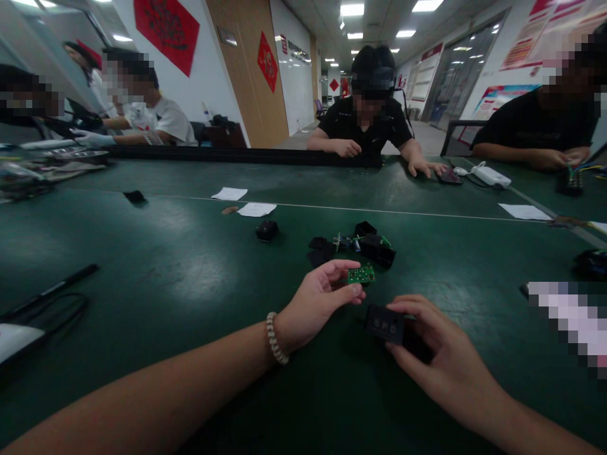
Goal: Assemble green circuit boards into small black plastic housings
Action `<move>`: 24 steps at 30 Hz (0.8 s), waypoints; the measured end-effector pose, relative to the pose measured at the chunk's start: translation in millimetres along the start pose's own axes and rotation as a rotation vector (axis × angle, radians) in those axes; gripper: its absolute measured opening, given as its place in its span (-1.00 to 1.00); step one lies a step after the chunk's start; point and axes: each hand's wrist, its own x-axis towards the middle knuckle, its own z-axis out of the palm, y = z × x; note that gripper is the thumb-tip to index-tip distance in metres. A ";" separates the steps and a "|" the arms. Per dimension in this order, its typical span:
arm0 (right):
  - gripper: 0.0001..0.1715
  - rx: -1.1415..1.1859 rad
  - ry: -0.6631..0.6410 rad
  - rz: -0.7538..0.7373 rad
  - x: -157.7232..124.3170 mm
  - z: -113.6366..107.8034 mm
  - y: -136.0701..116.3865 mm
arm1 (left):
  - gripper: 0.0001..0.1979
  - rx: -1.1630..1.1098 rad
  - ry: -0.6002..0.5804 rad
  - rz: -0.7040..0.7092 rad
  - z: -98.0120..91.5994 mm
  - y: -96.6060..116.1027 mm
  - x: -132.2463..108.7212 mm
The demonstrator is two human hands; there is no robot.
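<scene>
A small green circuit board [361, 274] with solder dots is pinched between the fingers and thumb of my left hand [318, 298], which wears a beaded bracelet [274, 339]. Lower and to the right, my right hand [434, 341] grips a small black plastic case [385, 325] marked "SPD" by its edges. The board and the case are apart, with a short gap between them. Just beyond my left hand lies a pile of black case parts [377, 248] mixed with small electronic pieces. Flat black pieces [320, 250] rest at its left side.
On the green table [180, 272] stand a black box-shaped part [267, 230] and paper slips [257, 209]. A black cable [71, 309] lies at the left, and a pixelated object [569, 328] at the right. Across the table a person [370, 120] touches a dark item near a white adapter [491, 175].
</scene>
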 end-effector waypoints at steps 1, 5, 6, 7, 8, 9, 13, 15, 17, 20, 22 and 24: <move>-0.65 -0.001 0.000 0.000 0.0 0.0 0.1 | -0.65 -0.003 0.000 0.000 -0.2 -0.2 0.3; -0.63 -0.013 -0.007 0.011 -0.6 0.2 1.2 | -0.68 -0.005 0.004 -0.016 -0.9 -1.5 1.0; -0.63 -0.015 -0.008 0.014 -0.8 0.2 1.5 | -0.68 -0.004 0.006 -0.022 -1.1 -1.9 0.9; -0.63 -0.015 -0.009 0.018 -1.0 0.3 1.7 | -0.69 -0.005 0.010 -0.025 -1.2 -2.2 0.8; -0.62 -0.013 -0.008 0.020 -1.2 0.3 1.9 | -0.69 -0.009 0.014 -0.028 -1.2 -2.5 0.7; -0.62 -0.010 -0.009 0.024 -1.4 0.4 1.9 | -0.69 -0.014 0.018 -0.029 -1.3 -2.7 0.6; -0.62 -0.012 -0.012 0.025 -1.7 0.1 1.4 | -0.71 -0.016 0.016 -0.041 -0.9 -1.9 0.9; -0.63 -0.017 -0.019 0.026 -1.6 -0.2 0.7 | -0.73 -0.014 0.017 -0.054 -0.6 -1.0 1.2; -0.63 -0.021 -0.025 0.032 -1.3 -0.4 0.0 | -0.75 -0.020 0.020 -0.058 -0.4 -0.7 1.5; -0.64 -0.016 -0.026 0.032 -0.7 -0.6 -1.4 | -0.77 -0.026 0.015 -0.055 -0.3 -1.1 1.6; -0.65 -0.016 -0.029 0.030 -0.1 -0.9 -2.6 | -0.78 -0.025 0.009 -0.058 -0.2 -1.1 1.2; -0.66 -0.023 -0.035 0.029 0.5 -1.3 -3.8 | -0.79 -0.026 0.010 -0.056 0.3 -0.4 0.6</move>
